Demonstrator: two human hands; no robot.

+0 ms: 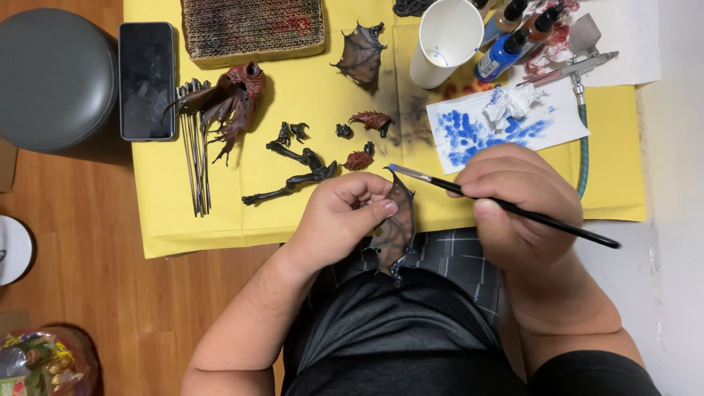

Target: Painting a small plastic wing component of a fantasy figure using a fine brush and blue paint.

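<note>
Head camera, looking down: the left hand (pixel 339 220) pinches a dark, bat-like model wing (pixel 396 227) by its edge, holding it above the lap at the near edge of the yellow-covered table (pixel 220 220). Just to its right, the right hand (pixel 513 205) grips a thin black paintbrush (pixel 506 207), whose bristle tip touches the wing's upper edge. Other dark and red model parts (pixel 308 165) lie on the yellow sheet beyond the hands.
</note>
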